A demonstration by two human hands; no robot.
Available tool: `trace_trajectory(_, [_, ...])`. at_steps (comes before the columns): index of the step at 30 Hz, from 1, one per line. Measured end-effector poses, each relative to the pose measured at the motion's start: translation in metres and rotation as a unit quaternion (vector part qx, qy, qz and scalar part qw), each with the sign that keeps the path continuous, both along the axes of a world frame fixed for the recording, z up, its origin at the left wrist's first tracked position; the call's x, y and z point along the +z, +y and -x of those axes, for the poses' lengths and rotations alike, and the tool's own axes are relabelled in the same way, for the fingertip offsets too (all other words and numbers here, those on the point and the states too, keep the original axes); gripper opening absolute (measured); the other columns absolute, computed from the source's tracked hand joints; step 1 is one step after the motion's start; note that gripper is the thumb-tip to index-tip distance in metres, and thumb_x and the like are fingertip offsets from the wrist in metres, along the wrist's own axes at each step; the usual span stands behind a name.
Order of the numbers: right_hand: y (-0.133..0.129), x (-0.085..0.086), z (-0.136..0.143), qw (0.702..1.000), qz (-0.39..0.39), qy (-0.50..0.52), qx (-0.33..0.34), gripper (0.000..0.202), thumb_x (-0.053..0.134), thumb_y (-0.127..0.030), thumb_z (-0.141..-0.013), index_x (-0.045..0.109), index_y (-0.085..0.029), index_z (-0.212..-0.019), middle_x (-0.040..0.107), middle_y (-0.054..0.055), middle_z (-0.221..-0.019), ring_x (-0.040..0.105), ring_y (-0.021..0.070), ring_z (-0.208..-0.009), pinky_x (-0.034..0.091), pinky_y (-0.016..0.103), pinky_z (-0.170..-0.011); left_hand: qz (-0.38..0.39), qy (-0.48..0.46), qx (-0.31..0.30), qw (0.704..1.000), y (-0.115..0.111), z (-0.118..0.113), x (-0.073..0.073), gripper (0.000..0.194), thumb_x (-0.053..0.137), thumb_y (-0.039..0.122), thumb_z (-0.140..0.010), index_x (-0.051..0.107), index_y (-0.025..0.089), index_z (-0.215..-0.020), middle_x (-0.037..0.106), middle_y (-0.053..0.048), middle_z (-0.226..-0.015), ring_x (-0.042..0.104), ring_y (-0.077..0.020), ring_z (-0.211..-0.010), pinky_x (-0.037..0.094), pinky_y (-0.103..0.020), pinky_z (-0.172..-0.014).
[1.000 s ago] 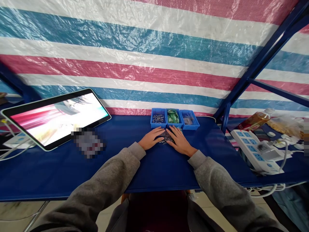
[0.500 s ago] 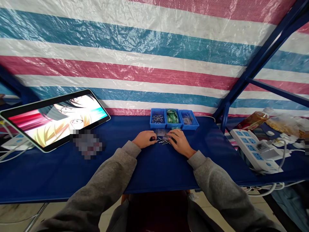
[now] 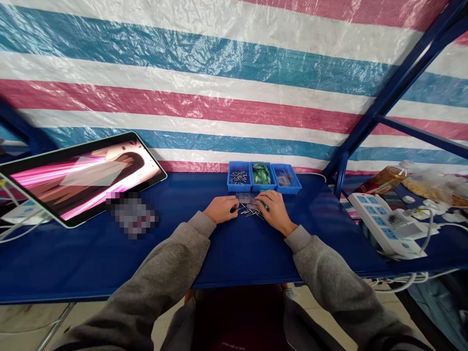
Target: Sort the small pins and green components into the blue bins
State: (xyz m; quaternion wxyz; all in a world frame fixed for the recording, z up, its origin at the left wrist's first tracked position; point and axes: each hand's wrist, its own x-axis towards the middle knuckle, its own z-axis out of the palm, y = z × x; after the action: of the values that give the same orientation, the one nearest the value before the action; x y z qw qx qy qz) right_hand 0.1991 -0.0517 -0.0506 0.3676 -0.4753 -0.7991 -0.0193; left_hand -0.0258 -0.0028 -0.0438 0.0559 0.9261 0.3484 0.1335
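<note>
Several thin metal pieces [image 3: 250, 210] lie loose on the blue table between my hands. Just behind them is a small clear plastic bag [image 3: 245, 198]. My left hand [image 3: 222, 209] is closed with its fingers curled at the left of the pieces; what it pinches is too small to make out. At the right, my right hand [image 3: 274, 209] has curled fingers around something small and green, partly hidden. Behind the hands stand three joined blue bins: one with metal pieces [image 3: 239, 177], one with green packets [image 3: 261, 174], and one with clear bags [image 3: 284, 177].
A tablet [image 3: 87, 175] showing a cartoon leans at the left, with a blurred item [image 3: 134, 217] by it. On the right are a white power strip [image 3: 385, 225] with cables, a bottle [image 3: 383, 179] and a plastic bag [image 3: 431, 187]. A blue frame post rises behind.
The view has tilted slightly. My right hand has shifted a little to the right, and the green thing at its fingers now shows. The metal pieces look more spread out, and the tablet picture differs.
</note>
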Motion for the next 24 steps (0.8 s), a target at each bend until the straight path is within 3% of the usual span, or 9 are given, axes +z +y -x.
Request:
trace_trajectory(6, [0.017,0.026,0.014,0.998,0.005,0.035,-0.052,0.022,0.047,-0.026,-0.093,0.068,-0.019,-0.094,0.068,0.008,-0.1,0.056,0.0228,-0.1,0.036,0.037,-0.088,-0.017,0.0,0.0,1.0,-0.002,-0.001,-0.001,0.005,0.055,0.019,-0.078,0.057,0.018,-0.073,0.061,0.0,-0.077,0.057,-0.0138,-0.068,0.038,-0.024,-0.06])
trace_trajectory(11, [0.037,0.045,0.025,0.995,0.026,0.08,-0.057,0.022,0.046,-0.025,-0.092,0.067,-0.019,-0.095,0.069,0.008,-0.1,0.057,0.0226,-0.1,0.036,0.036,-0.088,-0.026,-0.038,0.001,0.999,-0.001,0.001,-0.003,0.004,0.055,0.019,-0.077,0.058,0.018,-0.075,0.062,0.0,-0.076,0.058,-0.013,-0.068,0.04,-0.022,-0.062])
trace_trajectory(17, [0.035,0.031,0.025,0.986,0.057,0.142,-0.066,0.024,0.045,-0.026,-0.092,0.067,-0.019,-0.088,0.071,0.007,-0.093,0.062,0.0213,-0.092,0.04,0.034,-0.086,0.012,-0.164,0.023,0.986,-0.001,-0.004,0.002,0.005,0.057,0.015,-0.075,0.061,0.018,-0.075,0.064,0.002,-0.07,0.056,-0.0098,-0.057,0.042,-0.021,-0.062])
trace_trajectory(21, [0.029,0.025,0.021,0.989,0.053,0.126,-0.063,0.023,0.046,-0.026,-0.092,0.067,-0.018,-0.084,0.071,0.007,-0.09,0.063,0.0208,-0.089,0.039,0.034,-0.085,0.005,-0.216,0.083,0.973,0.001,-0.011,0.005,0.007,0.057,0.017,-0.077,0.064,0.018,-0.076,0.066,0.002,-0.067,0.056,-0.0103,-0.055,0.043,-0.022,-0.062])
trace_trajectory(24, [0.029,0.03,0.017,0.989,0.062,0.119,-0.062,0.023,0.048,-0.026,-0.091,0.066,-0.017,-0.081,0.071,0.007,-0.086,0.063,0.0195,-0.082,0.04,0.033,-0.082,-0.024,-0.221,0.137,0.965,0.004,-0.008,0.005,0.009,0.057,0.02,-0.079,0.066,0.018,-0.077,0.069,0.0,-0.073,0.057,-0.012,-0.058,0.042,-0.023,-0.063])
